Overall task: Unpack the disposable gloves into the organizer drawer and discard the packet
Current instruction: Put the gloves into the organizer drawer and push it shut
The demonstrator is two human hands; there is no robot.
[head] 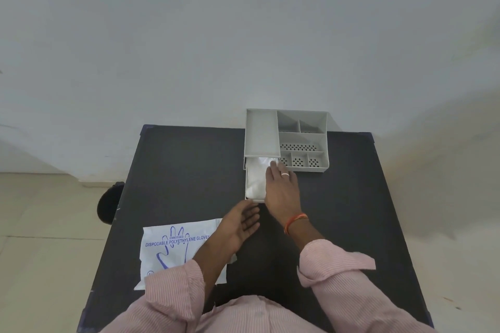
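A grey desk organizer [303, 138] stands at the far edge of the black table. Its drawer [246, 184] is pulled out toward me, and a clear, whitish stack of disposable gloves [255, 178] lies inside it. My right hand [281, 186] lies flat over the gloves with fingers spread, pressing on them. My left hand [242, 220] hovers open, palm up, just in front of the drawer's front edge, holding nothing. The white glove packet [176, 246], printed in blue, lies flat at the near left of the table, partly under my left forearm.
The black table [351, 211] fills the middle of the view, with a pale wall behind it and tiled floor on both sides. A dark round object [109, 203] sits on the floor by the table's left edge.
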